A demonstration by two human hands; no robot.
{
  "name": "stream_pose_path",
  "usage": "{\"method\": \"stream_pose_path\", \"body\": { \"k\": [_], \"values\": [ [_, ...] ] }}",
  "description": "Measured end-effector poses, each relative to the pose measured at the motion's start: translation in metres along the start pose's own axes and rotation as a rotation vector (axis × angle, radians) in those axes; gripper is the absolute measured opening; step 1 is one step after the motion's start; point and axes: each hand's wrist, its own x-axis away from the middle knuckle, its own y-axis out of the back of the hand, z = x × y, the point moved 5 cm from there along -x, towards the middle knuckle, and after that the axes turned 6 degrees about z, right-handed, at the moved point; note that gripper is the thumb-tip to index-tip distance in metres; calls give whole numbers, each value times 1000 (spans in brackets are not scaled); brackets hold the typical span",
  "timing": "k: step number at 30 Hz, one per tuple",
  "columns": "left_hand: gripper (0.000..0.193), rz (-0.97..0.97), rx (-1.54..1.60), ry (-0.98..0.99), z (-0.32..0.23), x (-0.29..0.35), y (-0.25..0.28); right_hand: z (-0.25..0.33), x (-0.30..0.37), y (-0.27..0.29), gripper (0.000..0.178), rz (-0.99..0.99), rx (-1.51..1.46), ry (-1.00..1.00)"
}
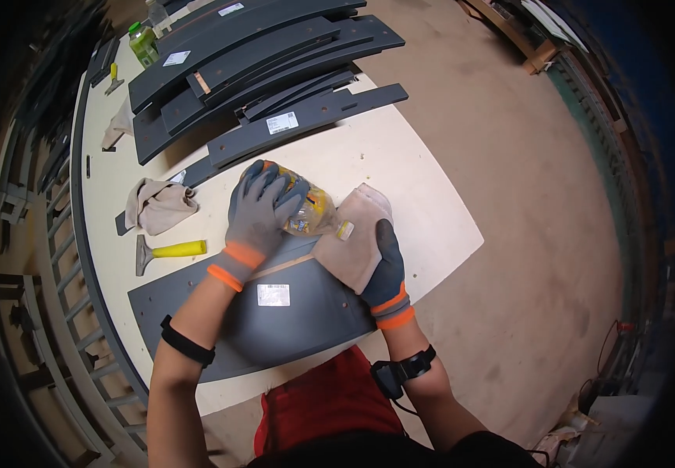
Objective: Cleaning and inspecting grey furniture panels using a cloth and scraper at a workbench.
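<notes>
Both my hands wear grey work gloves with orange cuffs. My left hand point(263, 204) is wrapped round a clear plastic bottle point(316, 212) with a yellow label. The bottle is tilted, its neck down to the right against a folded beige cloth point(355, 242). With my right hand point(386, 269) I grip that cloth from its right side, thumb on top and the other fingers hidden beneath. Below them lies a dark grey panel point(291, 320) with a white sticker and small holes. A scraper point(172, 249) with a yellow handle rests left of my left wrist.
Dark grey boards point(267, 78) are stacked across the far part of the pale table point(439, 226). A crumpled rag point(160, 206) lies at the left, and another scraper point(114, 79) farther back. A bottle with green liquid point(143, 44) stands at the far left. Metal racking point(61, 242) runs along the left.
</notes>
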Motion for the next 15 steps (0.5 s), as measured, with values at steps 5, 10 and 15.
{"method": "stream_pose_path", "body": {
  "k": [5,10,15],
  "values": [
    [58,23,-112,-71,5,-15,15,-2,-1,-7,60,-16,-34,-77],
    [60,14,-181,-50,13,-16,14,-7,0,-6,60,-21,73,-84],
    [66,29,-38,77,12,-6,8,11,-20,-7,58,35,69,-30]
  ]
}}
